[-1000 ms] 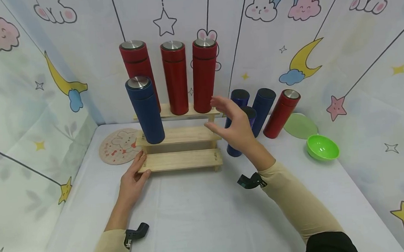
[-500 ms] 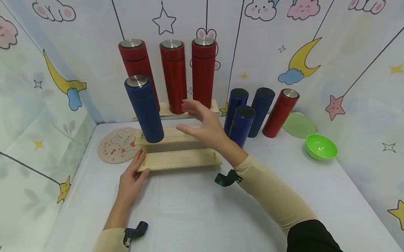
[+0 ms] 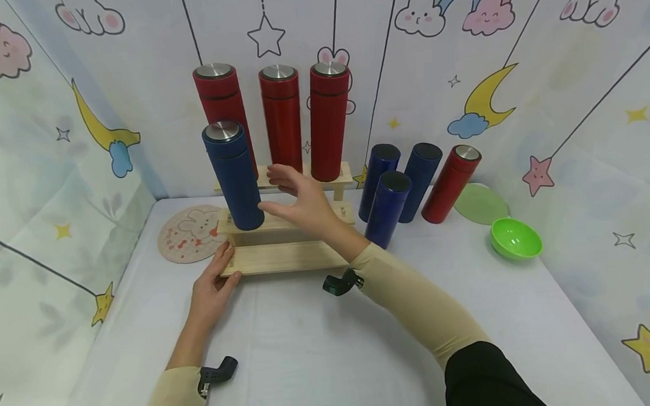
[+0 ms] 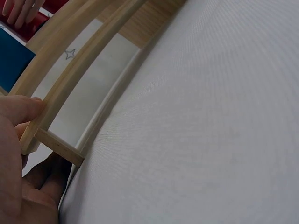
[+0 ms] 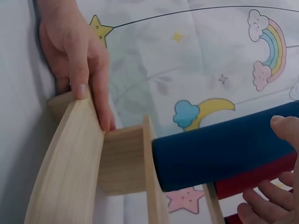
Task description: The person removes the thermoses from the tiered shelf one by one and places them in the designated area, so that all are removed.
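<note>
I can read no words, brand names or numbers anywhere here: the flasks on my wooden rack (image 3: 289, 257) carry no label that I can make out, and the round mat (image 3: 190, 234) beside it shows only a drawn rabbit with red marks, no letters. The backdrop (image 3: 519, 92) around the counter has pictures only: stars, moons, rainbows, clouds

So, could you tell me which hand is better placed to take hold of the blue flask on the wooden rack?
Probably the right hand: it is open beside the blue flask, while the left hand steadies the rack.
</note>
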`<state>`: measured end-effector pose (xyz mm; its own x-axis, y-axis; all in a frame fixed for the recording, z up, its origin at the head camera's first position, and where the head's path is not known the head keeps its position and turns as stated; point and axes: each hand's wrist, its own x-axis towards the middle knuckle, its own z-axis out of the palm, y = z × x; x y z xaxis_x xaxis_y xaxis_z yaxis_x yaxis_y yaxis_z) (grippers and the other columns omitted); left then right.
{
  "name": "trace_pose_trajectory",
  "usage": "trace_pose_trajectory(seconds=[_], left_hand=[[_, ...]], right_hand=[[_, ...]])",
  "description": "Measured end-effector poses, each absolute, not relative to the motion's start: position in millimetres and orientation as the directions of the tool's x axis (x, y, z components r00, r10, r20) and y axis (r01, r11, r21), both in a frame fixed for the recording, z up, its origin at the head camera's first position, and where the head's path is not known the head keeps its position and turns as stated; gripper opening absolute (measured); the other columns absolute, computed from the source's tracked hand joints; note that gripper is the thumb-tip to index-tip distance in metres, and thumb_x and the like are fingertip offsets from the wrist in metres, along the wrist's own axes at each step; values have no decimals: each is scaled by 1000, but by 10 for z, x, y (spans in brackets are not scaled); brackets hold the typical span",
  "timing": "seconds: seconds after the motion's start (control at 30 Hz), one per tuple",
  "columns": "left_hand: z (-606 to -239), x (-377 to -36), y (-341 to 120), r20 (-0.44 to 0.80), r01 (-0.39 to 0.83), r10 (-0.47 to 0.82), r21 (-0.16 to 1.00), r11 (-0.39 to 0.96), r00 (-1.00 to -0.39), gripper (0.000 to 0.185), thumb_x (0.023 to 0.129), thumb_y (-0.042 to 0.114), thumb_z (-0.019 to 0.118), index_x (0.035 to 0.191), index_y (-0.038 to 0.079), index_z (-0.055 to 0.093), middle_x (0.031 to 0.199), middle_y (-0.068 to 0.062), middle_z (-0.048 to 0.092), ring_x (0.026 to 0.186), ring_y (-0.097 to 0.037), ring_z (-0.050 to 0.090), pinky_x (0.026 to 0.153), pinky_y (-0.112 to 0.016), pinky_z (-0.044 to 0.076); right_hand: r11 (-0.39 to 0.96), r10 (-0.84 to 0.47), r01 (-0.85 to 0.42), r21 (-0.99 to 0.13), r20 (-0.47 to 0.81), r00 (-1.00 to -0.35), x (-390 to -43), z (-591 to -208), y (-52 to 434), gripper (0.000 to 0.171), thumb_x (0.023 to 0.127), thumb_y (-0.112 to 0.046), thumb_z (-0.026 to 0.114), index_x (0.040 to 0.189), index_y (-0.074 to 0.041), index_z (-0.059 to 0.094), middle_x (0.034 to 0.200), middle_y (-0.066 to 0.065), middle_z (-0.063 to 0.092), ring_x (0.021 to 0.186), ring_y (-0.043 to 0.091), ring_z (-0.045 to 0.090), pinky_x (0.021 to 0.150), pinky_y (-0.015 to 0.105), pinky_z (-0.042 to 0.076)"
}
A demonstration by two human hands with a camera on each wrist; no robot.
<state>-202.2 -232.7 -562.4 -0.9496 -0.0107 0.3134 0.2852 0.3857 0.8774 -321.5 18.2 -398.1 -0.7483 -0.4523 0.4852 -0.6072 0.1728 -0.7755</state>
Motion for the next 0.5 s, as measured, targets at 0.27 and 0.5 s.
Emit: trace_pose_trajectory(seconds=[0.27, 0.5], left_hand=[[-5618, -2033, -2323, 299, 267, -17, 874, 407, -954, 59, 108, 9, 70, 162, 2, 48, 176, -10, 31, 154, -39, 39, 101, -6, 43], [-5592, -2016, -2308, 303, 272, -21, 881, 387, -953, 58, 106, 6, 71, 161, 1, 50, 175, -15, 33, 153, -39, 41, 99, -5, 44]], right_hand=[[208, -455, -556, -805, 424, -783, -3278, -4042, 21, 74, 95, -25, 88, 156, -4, 53, 147, 12, 66, 132, 18, 64, 110, 25, 50], [174, -446, -542, -822, 425, -788, -3318, -4030, -106, 71, 96, -26, 88, 156, -10, 55, 144, 3, 68, 129, 15, 65, 110, 26, 51]])
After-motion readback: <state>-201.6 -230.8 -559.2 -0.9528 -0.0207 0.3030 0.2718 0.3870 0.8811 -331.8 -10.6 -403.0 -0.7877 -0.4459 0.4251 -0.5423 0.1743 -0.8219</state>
